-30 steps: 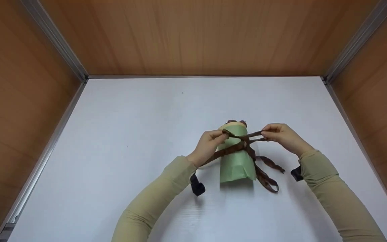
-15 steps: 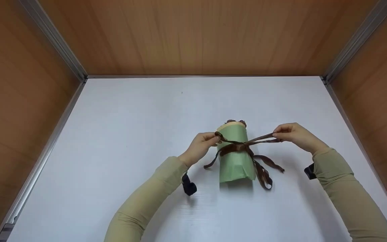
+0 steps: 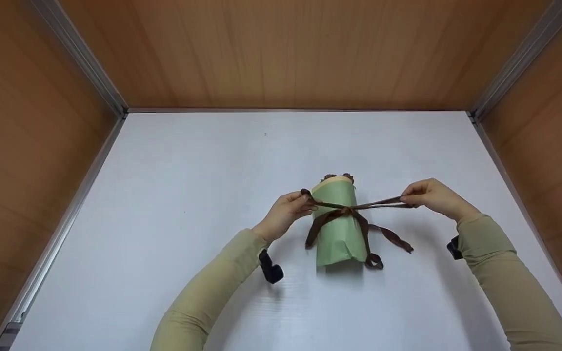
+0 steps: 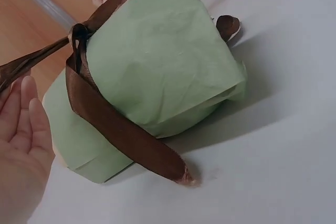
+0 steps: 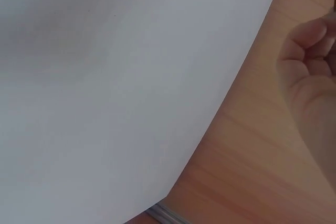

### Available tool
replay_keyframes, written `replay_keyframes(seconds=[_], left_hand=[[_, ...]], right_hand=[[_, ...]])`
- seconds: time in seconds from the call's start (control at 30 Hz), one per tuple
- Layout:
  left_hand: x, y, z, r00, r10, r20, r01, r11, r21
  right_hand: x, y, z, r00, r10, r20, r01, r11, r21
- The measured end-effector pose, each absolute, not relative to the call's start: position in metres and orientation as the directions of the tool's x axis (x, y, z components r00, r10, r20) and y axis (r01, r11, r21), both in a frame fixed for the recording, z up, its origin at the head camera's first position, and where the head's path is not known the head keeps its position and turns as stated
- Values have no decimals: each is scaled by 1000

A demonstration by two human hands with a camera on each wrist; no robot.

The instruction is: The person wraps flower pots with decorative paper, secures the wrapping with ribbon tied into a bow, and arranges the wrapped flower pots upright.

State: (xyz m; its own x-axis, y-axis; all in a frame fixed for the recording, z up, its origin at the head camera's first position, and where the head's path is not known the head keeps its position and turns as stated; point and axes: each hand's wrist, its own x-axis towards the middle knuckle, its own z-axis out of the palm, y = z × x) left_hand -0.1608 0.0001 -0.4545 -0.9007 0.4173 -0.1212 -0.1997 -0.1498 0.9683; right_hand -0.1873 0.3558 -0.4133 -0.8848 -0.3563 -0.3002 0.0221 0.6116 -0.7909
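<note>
A bundle wrapped in green paper (image 3: 342,239) lies on the white table, with brown ruffled bits (image 3: 338,177) showing at its far end. Around its middle runs a brown ribbon (image 4: 123,129), knotted on top, one loose tail hanging down each side. My left hand (image 3: 283,214) pinches a ribbon loop at the bundle's left. Out to the right, my right hand (image 3: 432,197) pinches the other loop between thumb and fingers. Both loops stretch taut from the knot (image 3: 347,210). In the right wrist view only the curled right hand (image 5: 310,72) shows, at the edge.
The white tabletop (image 3: 188,170) is bounded by wood-grain panels (image 3: 291,53) at the back and both sides, with metal rails along the corners. A black wrist-camera mount (image 3: 271,270) hangs under the left wrist, another (image 3: 454,247) by the right.
Both hands have drawn apart, the right hand moving right and the left hand moving left. The knot has tightened down onto the bundle, and the dangling loop at its lower right has shrunk.
</note>
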Motion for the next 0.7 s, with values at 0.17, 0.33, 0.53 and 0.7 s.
replay_keyframes(seconds=[0.17, 0.33, 0.53, 0.7], left_hand=[[-160, 1, -458, -907, 378, -185, -267, -177, 947], [-157, 3, -460, -897, 396, -196, -286, -182, 941], [-153, 2, -459, -896, 417, -156, -273, -237, 932], [-152, 1, -461, -891, 424, -163, -278, -224, 934]], right_hand=[[-188, 357, -415, -878, -352, -326, 18, 655, -755], [-186, 361, -418, -875, -345, -339, 12, 685, -728], [-183, 368, -424, -864, -365, -348, -3, 693, -721], [-181, 370, -426, -868, -358, -345, -18, 716, -698]])
